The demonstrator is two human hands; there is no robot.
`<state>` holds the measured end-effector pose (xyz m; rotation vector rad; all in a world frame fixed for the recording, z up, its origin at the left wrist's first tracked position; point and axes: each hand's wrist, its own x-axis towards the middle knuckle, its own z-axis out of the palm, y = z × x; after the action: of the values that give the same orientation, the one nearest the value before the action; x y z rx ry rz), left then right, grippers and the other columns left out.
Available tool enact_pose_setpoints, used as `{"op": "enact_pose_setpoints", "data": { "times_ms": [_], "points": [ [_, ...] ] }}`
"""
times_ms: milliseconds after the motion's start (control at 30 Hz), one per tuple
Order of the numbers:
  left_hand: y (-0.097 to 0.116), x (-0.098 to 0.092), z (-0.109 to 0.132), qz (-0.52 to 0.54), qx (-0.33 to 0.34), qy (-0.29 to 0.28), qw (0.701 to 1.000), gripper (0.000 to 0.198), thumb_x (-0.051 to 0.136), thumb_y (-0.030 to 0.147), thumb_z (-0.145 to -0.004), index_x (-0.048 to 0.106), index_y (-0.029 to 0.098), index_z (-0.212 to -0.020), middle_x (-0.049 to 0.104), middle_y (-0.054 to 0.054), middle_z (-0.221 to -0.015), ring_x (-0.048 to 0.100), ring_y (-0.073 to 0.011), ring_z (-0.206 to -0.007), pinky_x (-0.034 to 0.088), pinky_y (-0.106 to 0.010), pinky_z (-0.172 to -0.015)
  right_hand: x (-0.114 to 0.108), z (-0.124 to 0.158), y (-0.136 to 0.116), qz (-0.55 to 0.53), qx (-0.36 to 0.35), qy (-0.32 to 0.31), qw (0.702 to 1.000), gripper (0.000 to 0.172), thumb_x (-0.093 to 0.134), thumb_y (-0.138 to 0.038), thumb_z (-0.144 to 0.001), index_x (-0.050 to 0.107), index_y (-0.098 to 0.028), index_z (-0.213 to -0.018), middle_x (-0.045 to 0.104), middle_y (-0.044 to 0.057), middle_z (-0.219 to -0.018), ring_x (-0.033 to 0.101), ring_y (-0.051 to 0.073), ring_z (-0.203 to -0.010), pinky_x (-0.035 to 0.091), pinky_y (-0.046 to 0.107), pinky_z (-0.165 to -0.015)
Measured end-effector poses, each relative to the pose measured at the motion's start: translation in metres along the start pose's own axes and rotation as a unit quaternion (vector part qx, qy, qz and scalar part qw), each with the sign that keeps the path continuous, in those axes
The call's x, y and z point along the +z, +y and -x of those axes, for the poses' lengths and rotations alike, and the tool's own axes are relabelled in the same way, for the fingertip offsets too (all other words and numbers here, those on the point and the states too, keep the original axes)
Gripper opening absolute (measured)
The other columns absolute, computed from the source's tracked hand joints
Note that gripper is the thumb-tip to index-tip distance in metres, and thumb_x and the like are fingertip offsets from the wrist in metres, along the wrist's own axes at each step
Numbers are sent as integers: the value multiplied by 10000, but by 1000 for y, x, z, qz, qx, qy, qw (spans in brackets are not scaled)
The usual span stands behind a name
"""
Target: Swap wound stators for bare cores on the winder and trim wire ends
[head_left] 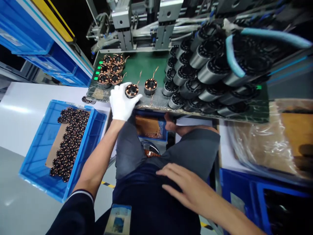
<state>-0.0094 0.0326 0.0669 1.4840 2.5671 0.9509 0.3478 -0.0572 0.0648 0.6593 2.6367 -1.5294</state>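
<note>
My left hand (122, 100), in a white glove, is closed around a small black ring with copper windings (132, 90) at the front edge of the green work surface (144, 62). Just right of it stands a second wound ring (150, 86), its copper wire ends sticking out. Several more wound rings (115, 69) are grouped at the surface's left end. My bare right hand (176, 182) rests over my lap with its fingers apart and nothing in it.
Stacked metal cylinders (210, 70) fill the right part of the surface. Machinery (146, 26) stands behind. A blue crate (36, 163) of black rings lies at the left, more blue bins (24, 29) beyond. Clear plastic bags (264, 140) lie at the right.
</note>
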Motion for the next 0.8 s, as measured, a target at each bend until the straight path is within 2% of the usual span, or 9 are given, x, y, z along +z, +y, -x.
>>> {"op": "enact_pose_setpoints", "data": {
  "times_ms": [100,200,267,333,400,500,633,733,800],
  "points": [
    [13,18,-11,-17,-9,-4,1000,610,934,425,-919,672,227,-1433,735,-148,-1388,671,-388,-1341,519,-544,-1212,29,6,6,-23,34,-75,996,318,672,-347,-1077,777,-332,-1377,797,69,-1291,781,275,-1209,645,444,-1099],
    [6,16,2,-1,-1,43,999,666,882,433,-967,602,209,-1528,703,-166,-1472,640,-371,-1424,485,-533,-1259,47,20,15,-52,74,-67,994,329,677,-387,-1061,799,-362,-1365,795,71,-1329,780,295,-1248,646,443,-1115],
    [-16,7,8,-9,-27,122,992,628,861,409,-971,606,185,-1500,656,-194,-1539,580,-375,-1511,428,-546,-1315,54,28,21,-79,100,-52,990,315,679,-426,-1054,815,-370,-1333,800,68,-1332,787,291,-1244,649,414,-1109],
    [-46,-5,2,-48,-94,189,976,565,860,366,-951,641,147,-1424,633,-236,-1557,551,-386,-1546,393,-548,-1343,57,34,26,-107,124,-36,986,313,665,-456,-1057,820,-366,-1314,810,65,-1294,804,269,-1177,657,369,-1070],
    [-74,-16,-15,-86,-126,173,973,541,882,374,-920,684,146,-1369,650,-239,-1551,556,-392,-1552,371,-543,-1360,59,34,28,-123,146,-14,982,324,645,-488,-1064,820,-365,-1308,818,63,-1243,813,249,-1093,663,335,-1019],
    [-99,-24,-43,-101,-90,106,985,550,879,460,-919,720,181,-1367,687,-185,-1543,603,-375,-1508,408,-510,-1336,57,27,26,-117,159,-7,980,353,614,-528,-1079,816,-359,-1314,812,65,-1234,808,240,-1076,656,329,-1013],
    [-103,-22,-61,-88,-103,113,984,568,888,504,-892,720,187,-1333,710,-168,-1501,657,-376,-1420,483,-477,-1258,51,10,19,-100,124,-56,986,357,604,-502,-1091,787,-339,-1351,789,73,-1299,784,247,-1187,632,366,-1092],
    [-99,-24,-67,6,-159,186,970,565,861,391,-895,628,180,-1365,737,-147,-1432,707,-299,-1345,527,-421,-1208,49,0,16,-65,95,-68,991,369,588,-467,-1102,768,-331,-1395,774,86,-1359,761,275,-1278,617,434,-1150],
    [-95,-32,-68,112,-204,232,944,520,760,291,-934,543,187,-1395,750,-131,-1378,766,-229,-1194,587,-383,-1114,45,-5,14,-37,76,-60,995,365,586,-446,-1106,767,-316,-1396,775,96,-1361,763,290,-1279,627,469,-1144]
  ]
}}
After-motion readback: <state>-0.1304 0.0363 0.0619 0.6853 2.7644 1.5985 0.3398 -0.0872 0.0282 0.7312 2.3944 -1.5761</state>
